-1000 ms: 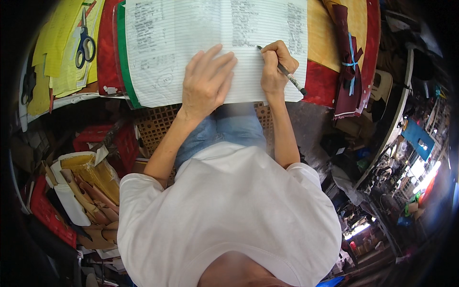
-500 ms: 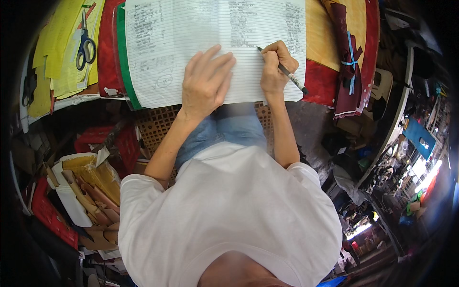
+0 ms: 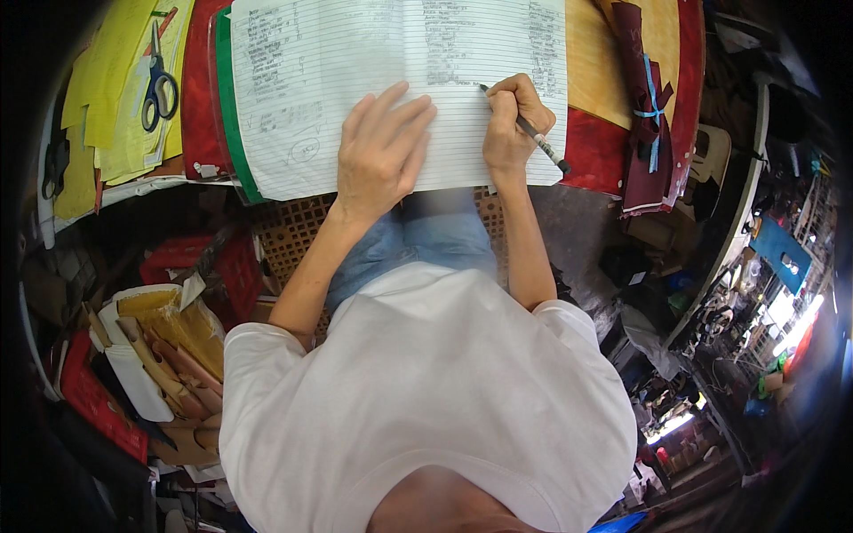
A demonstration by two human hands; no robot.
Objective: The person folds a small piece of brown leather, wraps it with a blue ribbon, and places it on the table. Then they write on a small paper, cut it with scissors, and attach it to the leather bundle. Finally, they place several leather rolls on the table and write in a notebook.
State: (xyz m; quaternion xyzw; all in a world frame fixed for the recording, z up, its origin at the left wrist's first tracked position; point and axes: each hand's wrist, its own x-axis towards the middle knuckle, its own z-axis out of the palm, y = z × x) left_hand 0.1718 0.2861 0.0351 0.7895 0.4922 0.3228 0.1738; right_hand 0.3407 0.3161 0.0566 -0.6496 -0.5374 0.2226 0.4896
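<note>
A lined notebook [image 3: 293, 160] lies open on the table in front of me, with columns of handwriting on both pages. My right hand [image 3: 517, 129] pinches a dark pen [image 3: 544, 145], its tip touching the right page at the end of a written line. The pen's rear end slants toward the lower right. Flat across the lower middle of the notebook rests my left hand [image 3: 384, 147], fingers stretched out and holding nothing. A green cover edge [image 3: 233, 115] shows along the notebook's left side.
Dark-handled scissors [image 3: 160, 96] lie on yellow papers [image 3: 111, 124] at the left. A maroon roll tied with blue string [image 3: 647, 115] rests on the red tabletop [image 3: 593, 151] at right. Below left stand a red crate [image 3: 107, 409] and a bundle of folders [image 3: 169, 342].
The pen tip has moved slightly right, and a little more writing shows on that line. My left hand stays in place.
</note>
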